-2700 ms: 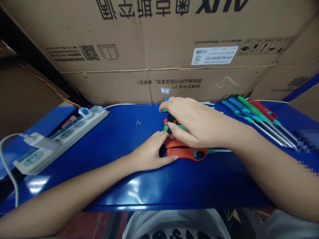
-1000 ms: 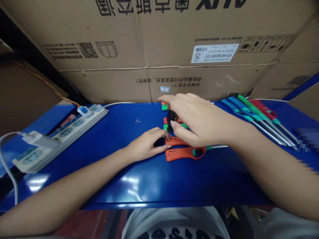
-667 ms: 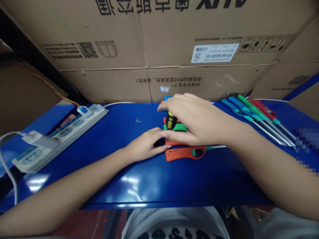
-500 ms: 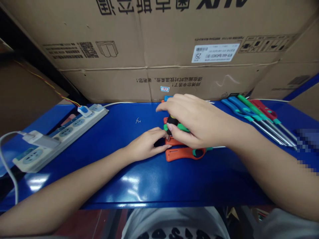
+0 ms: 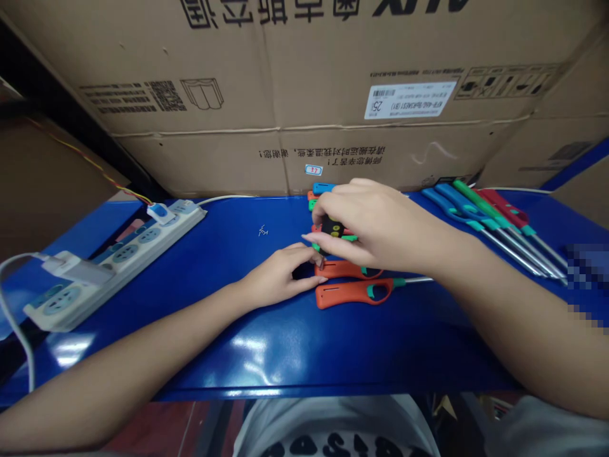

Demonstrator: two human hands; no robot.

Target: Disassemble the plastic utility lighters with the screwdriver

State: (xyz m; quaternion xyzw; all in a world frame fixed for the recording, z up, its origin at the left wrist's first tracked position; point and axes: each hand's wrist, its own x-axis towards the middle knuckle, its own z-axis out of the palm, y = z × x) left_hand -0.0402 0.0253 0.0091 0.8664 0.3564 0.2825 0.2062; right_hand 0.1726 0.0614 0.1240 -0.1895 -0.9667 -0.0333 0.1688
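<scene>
My right hand [image 5: 380, 222] is closed around the black and yellow handle of a screwdriver [image 5: 332, 227], which points down at the butt end of an orange gas lighter [image 5: 340, 270]. At that same end, the thumb and index finger of my left hand [image 5: 276, 277] close on the lighter, near the screwdriver's tip. Nearer to me lies a second orange lighter [image 5: 341, 295], its metal tube pointing right. Beyond them, red, green and blue lighters [image 5: 323, 188] are partly hidden under my right hand. Several small screws [image 5: 262, 231] lie left of the row.
A white power strip [image 5: 137, 251] with plugs and cables runs along the left side. Several blue, green and red lighters [image 5: 485, 206] are grouped at the back right. A large cardboard box [image 5: 285, 101] stands behind the blue table [image 5: 266, 355].
My right hand's fingers have shifted and loosened on the screwdriver handle, showing more of it and of the orange lighter. My left hand stays in place.
</scene>
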